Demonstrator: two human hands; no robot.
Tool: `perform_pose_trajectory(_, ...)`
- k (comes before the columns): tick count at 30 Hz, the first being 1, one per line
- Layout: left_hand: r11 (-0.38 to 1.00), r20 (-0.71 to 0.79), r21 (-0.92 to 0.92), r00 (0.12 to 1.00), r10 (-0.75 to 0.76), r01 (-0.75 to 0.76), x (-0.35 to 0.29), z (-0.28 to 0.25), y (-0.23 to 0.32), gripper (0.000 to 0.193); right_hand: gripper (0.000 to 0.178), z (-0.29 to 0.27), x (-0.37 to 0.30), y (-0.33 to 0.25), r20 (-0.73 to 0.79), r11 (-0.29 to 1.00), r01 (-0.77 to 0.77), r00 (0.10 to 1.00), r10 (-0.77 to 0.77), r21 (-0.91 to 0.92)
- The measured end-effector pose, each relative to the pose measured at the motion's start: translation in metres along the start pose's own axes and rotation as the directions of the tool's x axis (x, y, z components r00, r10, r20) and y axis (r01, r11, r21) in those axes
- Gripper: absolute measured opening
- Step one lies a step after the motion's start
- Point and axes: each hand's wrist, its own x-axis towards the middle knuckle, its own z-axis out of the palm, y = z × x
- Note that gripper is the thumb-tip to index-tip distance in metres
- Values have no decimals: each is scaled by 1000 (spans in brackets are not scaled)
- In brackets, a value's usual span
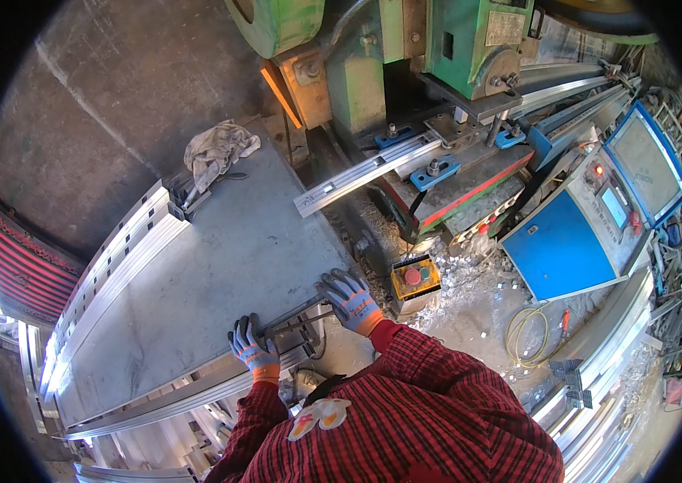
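Both of my hands wear grey gloves with orange cuffs. My left hand (254, 348) is at the near edge of the grey metal table (228, 241), its fingers pointing up and apart, with nothing seen in them. My right hand (349, 299) lies over the table's near right corner, fingers stretched out and holding nothing visible. A thin dark metal bar (299, 324) runs along the edge between my hands; whether either hand touches it I cannot tell. Beyond the table, a slotted aluminium profile (365, 175) lies in the green press (469, 48), its free end reaching over the table.
A yellow button box (416, 278) stands right of my right hand. Farther right is a blue control cabinet (560, 245) with a screen. Stacked profiles (119, 278) and a rag (218, 150) lie on the table's left side. Metal scraps and a yellow cable (527, 354) are on the floor.
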Motion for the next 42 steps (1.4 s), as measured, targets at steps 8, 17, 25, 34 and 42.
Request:
perform_pose_trajectory(8,1000,4,24,1000,17,-17,2,-6,4,64,64,5,0,2,-87,999,39,995,-39,-1)
perform_pose_trajectory(17,1000,3,19,1000,15,-15,2,-7,7,62,60,0,0,1,71,999,-8,997,11,-44)
perform_pose_trajectory(25,1000,-36,17,999,25,-25,2,-3,5,59,61,0,2,-1,-57,1000,17,998,-17,15)
perform_pose_trajectory(34,1000,-33,16,999,18,-17,3,-5,7,58,61,2,2,0,-102,999,34,994,-31,30)
perform_pose_trajectory(42,1000,-32,10,999,27,-27,2,-4,6,59,58,-2,2,0,-107,999,38,994,-37,7)
